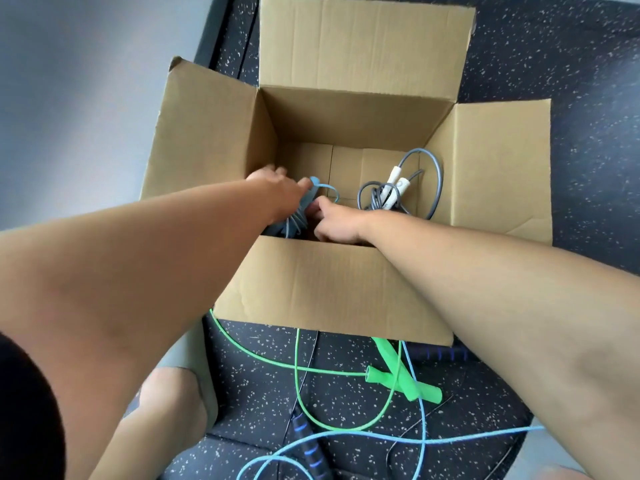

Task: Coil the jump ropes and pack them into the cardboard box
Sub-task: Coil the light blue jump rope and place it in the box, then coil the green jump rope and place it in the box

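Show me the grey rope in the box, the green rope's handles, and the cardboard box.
grey rope [393, 178]: head view, on a white handle.
green handles [401, 379]: head view, where the two cross.
cardboard box [311, 282]: head view, on the near flap.

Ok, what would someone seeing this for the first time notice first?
The open cardboard box in the middle, with the left hand holding a blue coiled rope inside it and the right hand at the coil. A grey rope lies inside on the right; a bright green rope sprawls on the floor in front.
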